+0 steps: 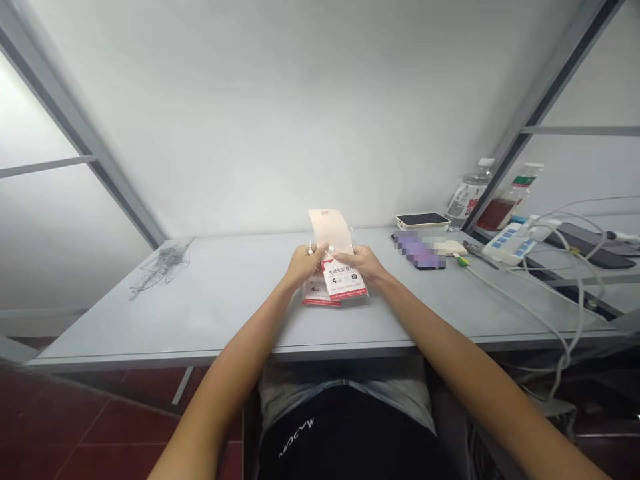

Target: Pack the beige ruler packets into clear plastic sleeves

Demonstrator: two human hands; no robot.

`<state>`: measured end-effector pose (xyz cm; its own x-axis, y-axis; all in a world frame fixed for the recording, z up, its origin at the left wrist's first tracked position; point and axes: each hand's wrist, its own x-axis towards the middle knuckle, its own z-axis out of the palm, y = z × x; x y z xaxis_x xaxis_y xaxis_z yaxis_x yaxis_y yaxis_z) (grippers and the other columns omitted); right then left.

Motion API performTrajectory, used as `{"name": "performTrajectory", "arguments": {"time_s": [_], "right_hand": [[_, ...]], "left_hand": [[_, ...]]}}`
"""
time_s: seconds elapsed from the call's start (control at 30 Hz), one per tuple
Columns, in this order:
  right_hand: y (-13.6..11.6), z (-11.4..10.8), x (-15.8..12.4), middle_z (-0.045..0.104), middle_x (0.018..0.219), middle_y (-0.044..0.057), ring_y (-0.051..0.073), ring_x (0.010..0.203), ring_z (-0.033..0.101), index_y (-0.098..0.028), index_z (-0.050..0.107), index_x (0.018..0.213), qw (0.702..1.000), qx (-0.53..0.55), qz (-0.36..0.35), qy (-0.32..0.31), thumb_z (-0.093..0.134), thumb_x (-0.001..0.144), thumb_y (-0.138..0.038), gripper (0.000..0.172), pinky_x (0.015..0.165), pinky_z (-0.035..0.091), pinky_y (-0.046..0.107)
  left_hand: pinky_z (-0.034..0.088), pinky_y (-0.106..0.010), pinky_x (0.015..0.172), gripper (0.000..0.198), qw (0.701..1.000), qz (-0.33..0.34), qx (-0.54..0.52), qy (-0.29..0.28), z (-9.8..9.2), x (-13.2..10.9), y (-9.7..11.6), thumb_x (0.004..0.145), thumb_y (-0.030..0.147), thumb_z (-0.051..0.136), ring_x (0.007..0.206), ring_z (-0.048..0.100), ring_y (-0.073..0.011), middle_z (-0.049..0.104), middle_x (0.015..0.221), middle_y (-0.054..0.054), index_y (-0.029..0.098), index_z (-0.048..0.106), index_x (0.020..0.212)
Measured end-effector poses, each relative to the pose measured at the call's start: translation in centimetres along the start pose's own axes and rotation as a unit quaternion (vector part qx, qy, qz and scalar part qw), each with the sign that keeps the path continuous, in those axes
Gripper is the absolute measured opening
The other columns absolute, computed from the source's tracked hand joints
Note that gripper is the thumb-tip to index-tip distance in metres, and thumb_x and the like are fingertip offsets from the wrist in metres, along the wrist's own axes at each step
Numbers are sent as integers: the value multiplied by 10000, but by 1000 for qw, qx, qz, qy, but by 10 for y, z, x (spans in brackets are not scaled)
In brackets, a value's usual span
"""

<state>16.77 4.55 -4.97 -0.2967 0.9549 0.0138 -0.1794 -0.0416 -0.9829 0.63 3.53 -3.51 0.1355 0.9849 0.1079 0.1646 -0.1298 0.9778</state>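
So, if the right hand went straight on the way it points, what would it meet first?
The right hand would first meet the front packet it touches; beyond, perhaps the left hand, though depth is unclear.

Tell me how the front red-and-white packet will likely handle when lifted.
The front red-and-white packet looks thin, so probably light. It appears plastic-covered, so its surface may be slippery. Being flat, it seems unlikely to roll.

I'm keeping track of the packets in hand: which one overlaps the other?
The right packet, by the right hand: it lies in front, partly hiding the left packet.
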Motion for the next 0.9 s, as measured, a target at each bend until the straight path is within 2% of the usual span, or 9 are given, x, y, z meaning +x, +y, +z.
{"name": "performTrajectory", "arguments": {"time_s": [0.2, 0.33, 0.5, 0.6, 0.7, 0.9], "right_hand": [[-2, 1, -2, 687, 700, 55, 187, 586, 631, -134, 652, 767, 999, -16, -8, -42, 770, 518, -325, 335, 537, 484, 284], [-4, 4, -4, 690, 733, 59, 199, 637, 636, -135, 651, 793, 998, -26, -11, -47, 773, 516, -329, 360, 578, 494, 294], [-2, 4, -4, 688, 759, 58, 200, 670, 637, -131, 646, 826, 997, -45, -31, -47, 759, 526, -351, 389, 596, 494, 291], [0, 4, -3, 686, 732, 56, 192, 639, 634, -123, 645, 807, 997, -53, -33, -52, 757, 527, -347, 375, 569, 491, 280], [0, 4, -3, 686, 715, 52, 195, 622, 634, -130, 638, 813, 997, -50, -26, -60, 765, 514, -336, 384, 555, 494, 284], [-2, 5, -6, 686, 726, 62, 195, 623, 635, -124, 630, 819, 995, -49, -15, -82, 767, 517, -307, 379, 553, 496, 283]], "left_hand": [[399, -192, 412, 341, 998, 18, -57, 4, -1, 1, 1, 677, 466, 609, 483, 535, -95, 600, 638, -26, 129, 584, 716], [389, -207, 412, 337, 997, 16, -74, 11, 0, 3, -1, 669, 448, 615, 467, 517, -99, 577, 581, -19, 115, 568, 647], [451, -237, 488, 291, 993, 14, -115, 21, -2, 4, -1, 639, 394, 646, 561, 555, -125, 603, 660, -32, 116, 596, 710], [484, -261, 545, 329, 991, 34, -128, 17, -4, 4, 1, 645, 423, 635, 672, 580, -154, 624, 763, -45, 136, 612, 805], [488, -271, 560, 399, 992, 26, -124, 12, -5, 3, 4, 653, 493, 609, 700, 581, -165, 633, 804, -60, 134, 609, 828], [473, -256, 601, 404, 986, 42, -147, 72, -7, 5, 7, 661, 519, 594, 709, 587, -156, 643, 761, -52, 137, 620, 791]]}}
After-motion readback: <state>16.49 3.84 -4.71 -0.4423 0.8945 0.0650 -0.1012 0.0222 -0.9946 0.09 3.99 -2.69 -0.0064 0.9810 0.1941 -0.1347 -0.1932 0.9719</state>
